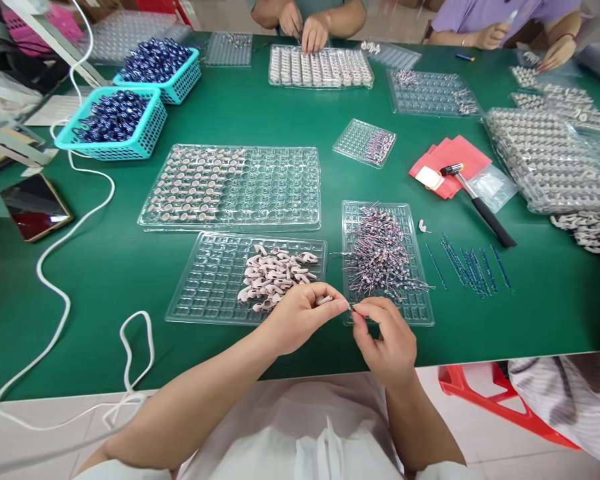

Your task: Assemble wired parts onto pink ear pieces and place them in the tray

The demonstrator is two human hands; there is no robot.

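My left hand (307, 313) is closed around a pale earbud shell (324, 300), its thumb and forefinger pinched together at the tips. Right at those tips, my right hand (387, 333) pinches something tiny and dark that I cannot make out. Under and left of my hands, a clear plastic tray (205, 280) bears a heap of pale earbud shells (275, 273). Just beyond my right hand, a pile of small parts with thin reddish and bluish wires (380, 247) covers much of another clear tray (420, 300). One loose earbud shell (423, 227) lies beside that tray.
Farther out is a partly filled tray (280, 187) of shells. Blue strips (473, 270), a black-handled hammer (485, 210) and red sheets (453, 160) lie rightward. Leftward are turquoise baskets (145, 137), a phone (36, 207) and a white cable (43, 267). Co-workers' hands (313, 30) work opposite.
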